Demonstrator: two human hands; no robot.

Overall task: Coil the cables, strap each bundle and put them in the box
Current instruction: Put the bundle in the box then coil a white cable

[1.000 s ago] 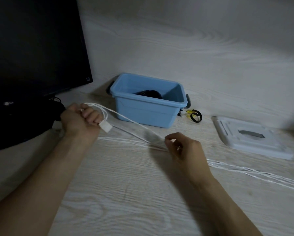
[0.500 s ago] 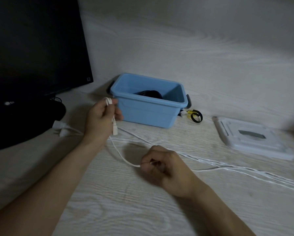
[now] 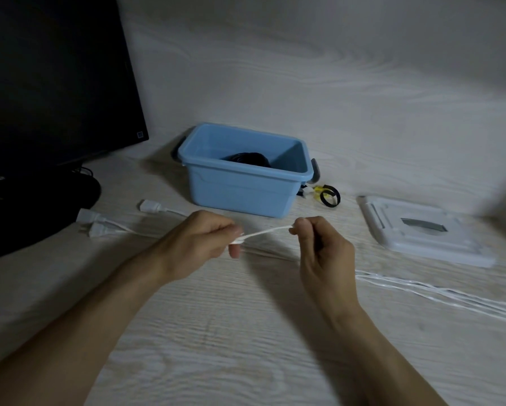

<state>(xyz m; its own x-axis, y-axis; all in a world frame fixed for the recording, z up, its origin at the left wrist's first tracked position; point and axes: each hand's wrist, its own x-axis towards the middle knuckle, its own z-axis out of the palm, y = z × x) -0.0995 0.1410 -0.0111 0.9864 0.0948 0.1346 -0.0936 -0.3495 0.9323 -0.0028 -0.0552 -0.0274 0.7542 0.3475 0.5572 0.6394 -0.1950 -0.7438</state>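
Note:
A short stretch of white cable (image 3: 263, 232) runs taut between my two hands, just in front of the blue box (image 3: 240, 190). My left hand (image 3: 199, 244) pinches its left end and my right hand (image 3: 322, 250) pinches its right end. More white cable strands (image 3: 439, 291) trail across the desk to the right edge. Three white plugs (image 3: 99, 227) lie on the desk to the left. A black coiled bundle (image 3: 247, 158) sits inside the box.
A black monitor (image 3: 55, 77) and its base (image 3: 26, 212) fill the left side. The white box lid (image 3: 421, 232) lies at the right. Black and yellow straps (image 3: 328, 196) sit beside the box's right end.
My left hand has come right and down toward the middle. My right hand has risen, and a short length of cable is now pulled straight between them. Plugs now lie uncovered at the left.

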